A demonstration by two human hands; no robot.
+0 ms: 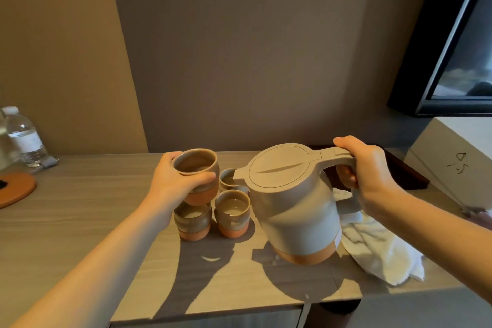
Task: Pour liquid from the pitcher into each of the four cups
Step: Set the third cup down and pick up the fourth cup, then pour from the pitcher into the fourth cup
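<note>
A grey pitcher (292,210) with an orange base and a closed lid is tilted slightly, its spout toward the cups. My right hand (364,173) grips its handle. My left hand (175,181) holds one grey-and-orange cup (197,165) lifted above the table, left of the spout. Three matching cups stand below: a near-left cup (193,221) under the lifted one, a near-right cup (232,213) with pale liquid in it, and a far cup (229,177) partly hidden behind the spout.
A white cloth (378,247) lies crumpled right of the pitcher. A water bottle (25,138) and an orange coaster (16,189) are at the far left. A white box (458,157) and a framed screen (463,61) stand at the right. The wooden table (80,208) ends near me.
</note>
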